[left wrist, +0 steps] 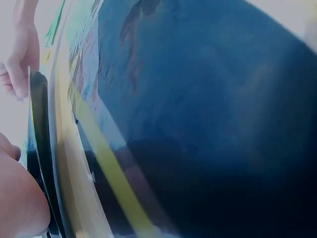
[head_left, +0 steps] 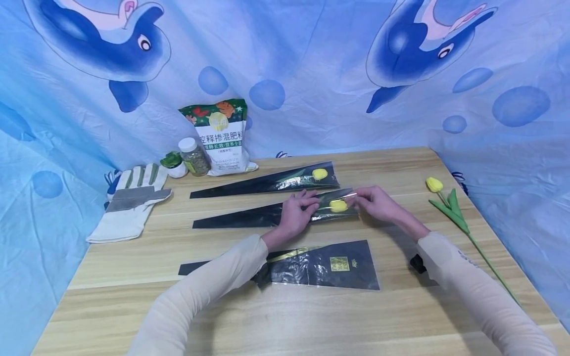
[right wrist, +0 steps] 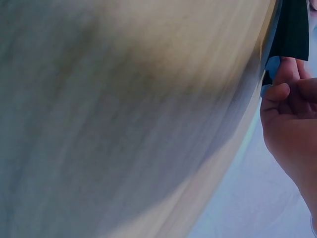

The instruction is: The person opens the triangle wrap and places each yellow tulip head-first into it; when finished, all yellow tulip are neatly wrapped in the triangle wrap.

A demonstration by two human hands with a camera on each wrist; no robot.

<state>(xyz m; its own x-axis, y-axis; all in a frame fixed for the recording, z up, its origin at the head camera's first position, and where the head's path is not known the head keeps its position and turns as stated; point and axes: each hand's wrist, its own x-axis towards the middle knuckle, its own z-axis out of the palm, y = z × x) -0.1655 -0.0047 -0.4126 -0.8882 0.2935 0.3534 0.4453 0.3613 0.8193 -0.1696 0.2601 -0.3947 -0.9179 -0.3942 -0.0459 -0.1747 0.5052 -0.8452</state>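
A long tapered flower sleeve [head_left: 240, 217], black with a clear front, lies across the table with a yellow tulip [head_left: 338, 205] inside. My left hand [head_left: 296, 212] holds the sleeve's film beside the bloom, its thumb and fingers bent over it. At the wide end, my right hand [head_left: 376, 203] pinches the sleeve's edge near the tulip head. In the right wrist view its fingers curl at the dark sleeve end [right wrist: 293, 32]. The left wrist view hides most left fingers; a nearer black sleeve [left wrist: 208, 99] fills that view.
Behind lies another sleeve [head_left: 231, 188] with a tulip. In front is a flat sleeve [head_left: 307, 267] with a gold label. A loose yellow tulip [head_left: 454, 210] lies right. Gloves [head_left: 129, 202], a small potted plant [head_left: 174, 165], a jar [head_left: 194, 157] and a fertilizer bag [head_left: 224, 141] stand back left.
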